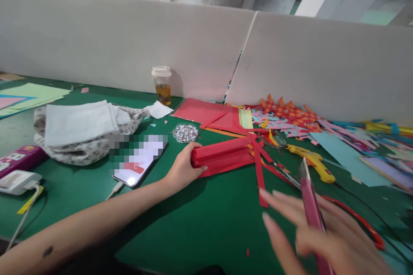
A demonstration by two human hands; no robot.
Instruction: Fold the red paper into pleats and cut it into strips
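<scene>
My left hand [183, 167] is closed around the left end of a folded red paper [226, 154], thumb below and fingers behind its rolled edge. The paper lies on the green table [206, 227]. At the lower right, somewhat blurred, my right hand [335, 236] grips a utility knife [311, 206] with a maroon handle, its blade pointing up and away. The index finger and thumb of that hand stretch out toward a loose red paper strip [260, 180]; whether they touch it I cannot tell. More red strips lie by the folded paper's right end.
Behind are red sheets [203, 111] and a dish of googly eyes [185, 132]. To the right sit a yellow glue gun [311, 161], red-handled scissors [361, 219] and woven paper fish [290, 111]. A phone [142, 161], cloth bundle [80, 129] and drink cup [162, 86] stand left.
</scene>
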